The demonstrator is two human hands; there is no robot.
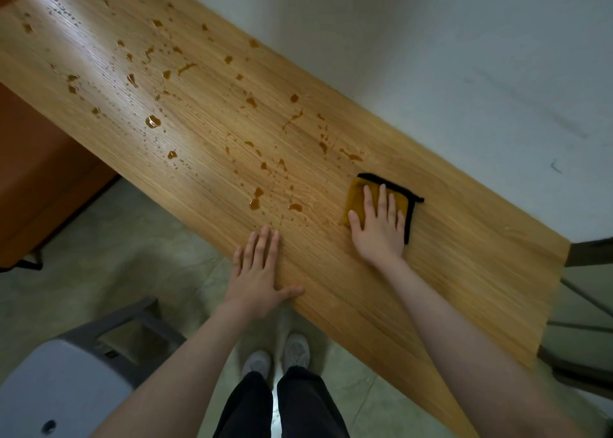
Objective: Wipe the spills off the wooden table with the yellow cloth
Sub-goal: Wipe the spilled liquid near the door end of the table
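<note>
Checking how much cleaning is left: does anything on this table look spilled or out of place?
Yes. Amber-brown drops and streaks of liquid are scattered across the long wooden table, thickest towards its far left. The right hand presses the folded yellow cloth with black edging flat, right of them.

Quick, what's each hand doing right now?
Left hand: open, flat on the wooden table, holding nothing.
Right hand: open, straight fingers pressing the yellow cloth.

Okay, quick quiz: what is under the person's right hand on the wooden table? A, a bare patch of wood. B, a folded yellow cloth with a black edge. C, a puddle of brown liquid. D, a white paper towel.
B: the right hand lies flat, fingers straight, on the yellow cloth, whose black edge shows beside the fingers.
</note>
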